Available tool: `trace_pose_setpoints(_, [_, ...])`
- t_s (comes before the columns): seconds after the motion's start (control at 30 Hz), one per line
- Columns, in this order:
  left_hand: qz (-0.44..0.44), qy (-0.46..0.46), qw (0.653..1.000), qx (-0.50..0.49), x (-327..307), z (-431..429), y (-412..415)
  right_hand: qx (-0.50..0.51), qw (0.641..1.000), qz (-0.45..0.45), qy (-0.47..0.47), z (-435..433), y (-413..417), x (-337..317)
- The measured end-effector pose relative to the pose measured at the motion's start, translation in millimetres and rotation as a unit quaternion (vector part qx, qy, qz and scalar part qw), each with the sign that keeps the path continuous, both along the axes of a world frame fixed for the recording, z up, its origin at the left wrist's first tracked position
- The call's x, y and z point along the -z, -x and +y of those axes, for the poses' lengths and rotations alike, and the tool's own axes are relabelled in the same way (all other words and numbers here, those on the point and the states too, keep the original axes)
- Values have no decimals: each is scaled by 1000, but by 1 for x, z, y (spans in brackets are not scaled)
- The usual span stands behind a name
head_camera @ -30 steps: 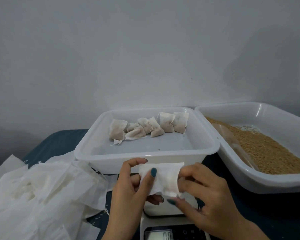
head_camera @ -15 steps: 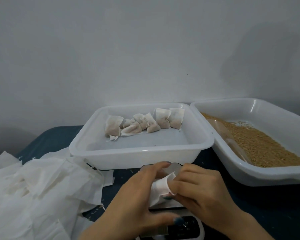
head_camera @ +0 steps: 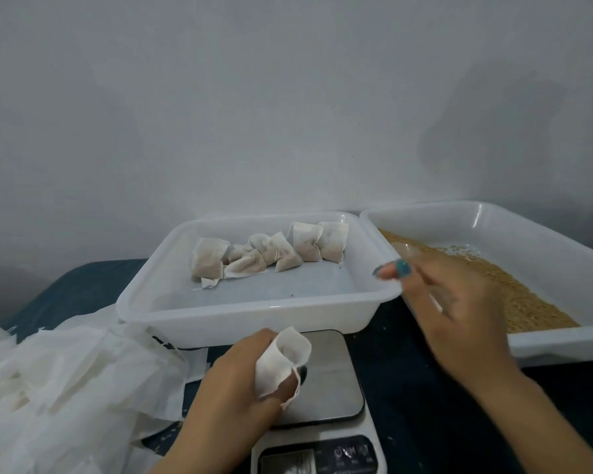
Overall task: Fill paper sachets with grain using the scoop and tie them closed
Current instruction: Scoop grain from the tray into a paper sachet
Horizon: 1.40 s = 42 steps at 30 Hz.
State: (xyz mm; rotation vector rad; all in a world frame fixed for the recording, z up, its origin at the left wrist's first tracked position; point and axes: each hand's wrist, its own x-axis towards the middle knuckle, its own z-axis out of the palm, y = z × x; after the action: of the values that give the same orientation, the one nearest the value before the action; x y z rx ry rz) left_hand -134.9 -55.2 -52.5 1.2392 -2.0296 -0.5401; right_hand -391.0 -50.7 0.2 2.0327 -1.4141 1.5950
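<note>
Over the near scale (head_camera: 336, 381), the left hand (head_camera: 233, 381) pinches an empty sachet (head_camera: 281, 357), mouth open upward. Right of it and farther off lies the grain (head_camera: 528, 302) in its tray (head_camera: 493, 227). The right hand (head_camera: 459, 302) hovers there, fingers loosely extended and holding nothing I can see.

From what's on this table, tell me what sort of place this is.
Probably a small hand-packing station: a digital scale, loose grain in the right tray, filled sachets in the centre tray, a heap of empty paper sachets. The left hand holds an open sachet.
</note>
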Motion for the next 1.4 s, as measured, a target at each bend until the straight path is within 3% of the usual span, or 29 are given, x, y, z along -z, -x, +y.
trace_pose_setpoints(0.07, [13,-2,1000,-8,-3,1,0,135,984,-18,-118,-14,38,-10])
trace_pose_setpoints(0.13, [18,-3,1000,-13,-3,1,1,222,929,15,-296,-28,75,-7])
trace_pose_setpoints(0.2, [21,-12,1000,-15,-5,3,3,255,853,93,-445,-38,96,2])
trace_pose_setpoints(0.27, [26,-22,999,-12,-7,4,4,254,819,130,-498,-44,99,10])
trace_pose_setpoints(0.37, [29,-27,999,-11,-8,6,4,278,841,144,-440,-42,92,11])
trace_pose_setpoints(0.5, [23,-42,999,-21,-10,8,6,324,821,202,-425,-42,85,7])
trace_pose_setpoints(0.83, [-2,-41,998,-40,-8,9,6,355,839,153,-383,-37,95,-7])
trace_pose_setpoints(0.97, [-9,-36,998,-49,-8,9,8,426,811,242,-321,-30,98,-6])
trace_pose_setpoints(1.03, [-12,-34,998,-52,-7,9,8,438,788,281,-329,-29,97,-4])
trace_pose_setpoints(1.1, [-12,-36,998,-50,-6,9,8,421,787,295,-342,-27,95,-2])
trace_pose_setpoints(1.2, [-6,-39,998,-50,-5,8,8,374,818,258,-353,-26,93,-1])
trace_pose_setpoints(1.3, [-6,-46,998,-50,-4,8,7,333,850,162,-375,-24,96,3])
trace_pose_setpoints(1.4, [-13,-45,998,-45,-3,7,6,345,861,109,-357,-24,103,6])
